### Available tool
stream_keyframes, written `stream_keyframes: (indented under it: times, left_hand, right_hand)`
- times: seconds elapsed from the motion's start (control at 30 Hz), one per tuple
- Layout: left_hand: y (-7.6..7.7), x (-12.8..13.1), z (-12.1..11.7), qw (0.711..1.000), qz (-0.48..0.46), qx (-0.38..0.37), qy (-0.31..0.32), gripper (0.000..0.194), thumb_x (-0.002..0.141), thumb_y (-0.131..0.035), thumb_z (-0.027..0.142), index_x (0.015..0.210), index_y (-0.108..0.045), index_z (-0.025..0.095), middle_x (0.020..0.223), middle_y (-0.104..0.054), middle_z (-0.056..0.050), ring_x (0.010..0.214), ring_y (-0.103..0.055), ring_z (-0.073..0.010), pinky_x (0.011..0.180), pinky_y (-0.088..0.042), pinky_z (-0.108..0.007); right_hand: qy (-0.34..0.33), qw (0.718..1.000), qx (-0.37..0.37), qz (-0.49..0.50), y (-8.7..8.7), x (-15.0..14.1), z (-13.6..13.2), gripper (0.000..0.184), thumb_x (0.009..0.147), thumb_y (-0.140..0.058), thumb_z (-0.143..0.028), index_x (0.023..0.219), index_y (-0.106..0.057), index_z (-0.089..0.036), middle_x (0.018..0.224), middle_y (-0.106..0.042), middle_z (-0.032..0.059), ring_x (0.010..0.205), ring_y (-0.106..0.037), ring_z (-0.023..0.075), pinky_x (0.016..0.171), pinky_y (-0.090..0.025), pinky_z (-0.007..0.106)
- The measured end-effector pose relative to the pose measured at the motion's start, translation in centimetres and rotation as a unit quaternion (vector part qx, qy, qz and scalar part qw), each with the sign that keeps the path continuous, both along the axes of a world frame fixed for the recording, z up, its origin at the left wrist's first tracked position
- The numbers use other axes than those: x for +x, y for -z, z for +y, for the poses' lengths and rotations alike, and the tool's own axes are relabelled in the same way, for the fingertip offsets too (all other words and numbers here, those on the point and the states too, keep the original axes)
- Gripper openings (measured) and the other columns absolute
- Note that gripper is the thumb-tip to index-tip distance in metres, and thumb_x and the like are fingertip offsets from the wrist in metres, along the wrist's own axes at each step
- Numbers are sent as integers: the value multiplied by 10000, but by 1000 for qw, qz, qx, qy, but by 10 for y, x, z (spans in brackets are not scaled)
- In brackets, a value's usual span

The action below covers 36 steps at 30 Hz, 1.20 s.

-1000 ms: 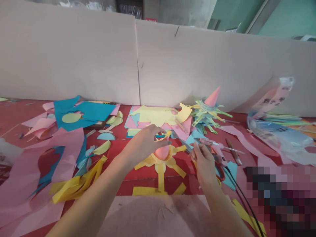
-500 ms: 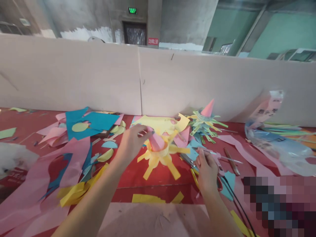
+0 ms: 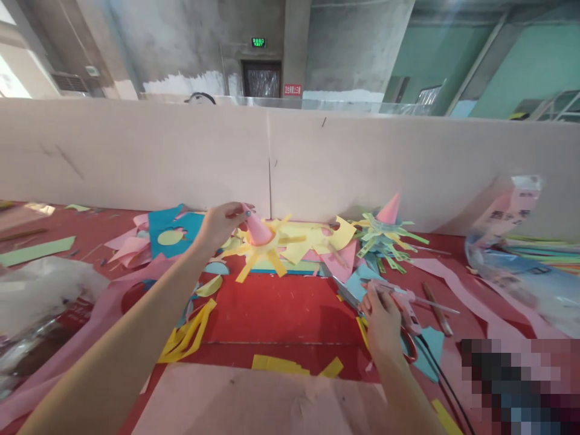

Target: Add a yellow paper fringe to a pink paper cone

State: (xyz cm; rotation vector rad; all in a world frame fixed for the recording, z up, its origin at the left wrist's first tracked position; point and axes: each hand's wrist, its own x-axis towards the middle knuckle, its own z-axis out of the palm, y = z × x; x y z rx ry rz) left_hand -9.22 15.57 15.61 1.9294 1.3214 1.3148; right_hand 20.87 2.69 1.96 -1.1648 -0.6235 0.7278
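My left hand [image 3: 220, 222] is stretched forward and pinches the tip of a pink paper cone with yellow paper rays [image 3: 260, 240], held in the air above the red table [image 3: 281, 308]. My right hand [image 3: 383, 317] rests on the table, fingers curled over red-handled scissors [image 3: 403, 341] beside a pink glue gun [image 3: 401, 297]; whether it grips either one I cannot tell. A second pink cone on green rays [image 3: 385, 226] stands near the cardboard wall.
A cardboard wall [image 3: 290, 160] closes the back of the table. Cut pink, blue and yellow paper [image 3: 172, 232] lies scattered left and centre. Plastic bags [image 3: 521, 266] lie at the right, another bag [image 3: 40, 302] at the left. A black cord [image 3: 441, 377] runs toward me.
My left hand lifted the pink cone with yellow rays off the table and carried it forward and up toward the wall. My right hand stayed by the scissors. The view tilted upward.
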Motion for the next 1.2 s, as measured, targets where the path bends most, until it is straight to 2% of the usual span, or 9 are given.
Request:
stream_keyframes:
  times: [0.1, 0.17, 0.33, 0.43, 0.53, 0.67, 0.83, 1.03, 1.2]
  left_hand:
    - [7, 10, -2, 997, 7, -27, 71, 260, 744, -567, 311, 932, -658, 156, 910, -700, -59, 814, -634, -172, 729, -493, -258]
    - [12, 16, -1, 996, 22, -22, 83, 234, 737, -579, 317, 898, -659, 166, 889, -701, -50, 800, -631, -164, 733, -487, -252]
    - [10, 27, 9, 998, 65, 5, -16, 199, 701, -623, 361, 770, -638, 175, 742, -680, -21, 640, -595, -132, 606, -453, -222]
    - [7, 37, 20, 994, 98, 25, -50, 231, 693, -629, 406, 737, -619, 180, 718, -666, -19, 592, -568, -125, 550, -419, -222]
    - [8, 54, 40, 991, 119, 47, -49, 224, 707, -616, 406, 746, -608, 186, 721, -659, -18, 606, -566, -127, 555, -408, -228]
    - [8, 82, 72, 990, 141, 22, -12, 166, 714, -608, 342, 767, -601, 185, 792, -661, -15, 635, -569, -117, 543, -409, -204]
    - [1, 115, 103, 987, 159, 7, -23, 128, 712, -601, 304, 760, -610, 185, 810, -654, -22, 574, -536, -112, 503, -392, -213]
    - [-3, 150, 121, 982, 184, 1, -38, 66, 696, -621, 233, 720, -602, 174, 761, -637, -33, 677, -553, -137, 610, -404, -239]
    - [6, 175, 126, 981, 185, -11, -48, 69, 720, -612, 240, 744, -598, 177, 768, -631, -34, 713, -553, -139, 637, -402, -238]
  right_hand:
    - [2, 1000, -3, 0, 4, -1, 2, 327, 679, -667, -482, 762, -589, -176, 486, -317, -97, 431, -308, 55, 429, -300, 204]
    - [-3, 1000, -6, 4, 6, -2, 3, 315, 681, -668, -470, 762, -588, -177, 487, -316, -99, 431, -302, 53, 434, -306, 203]
    - [-17, 1000, 0, 14, 8, -3, 5, 319, 686, -660, -463, 745, -582, -160, 453, -305, -106, 407, -277, 46, 419, -293, 199]
    - [-19, 1000, 4, 16, 6, -3, 6, 310, 693, -656, -452, 740, -578, -155, 439, -325, -103, 398, -283, 45, 414, -283, 199]
    - [-16, 1000, 1, 19, 5, -5, 5, 308, 696, -651, -456, 737, -564, -163, 442, -321, -104, 401, -275, 47, 417, -290, 201]
    - [-34, 999, -9, 3, 7, -11, 3, 314, 703, -641, -464, 677, -496, -186, 456, -272, -110, 409, -237, 53, 413, -289, 204]
    - [-62, 998, -15, -11, 10, -19, 3, 319, 740, -598, -483, 691, -489, -187, 463, -242, -109, 409, -223, 59, 389, -242, 197]
    - [-63, 998, -20, 9, 7, -20, 2, 322, 725, -617, -481, 700, -502, -182, 474, -254, -106, 417, -232, 56, 394, -240, 188]
    - [-69, 997, -24, 8, 7, -20, 1, 334, 735, -599, -500, 707, -512, -179, 479, -274, -99, 421, -243, 56, 390, -230, 185]
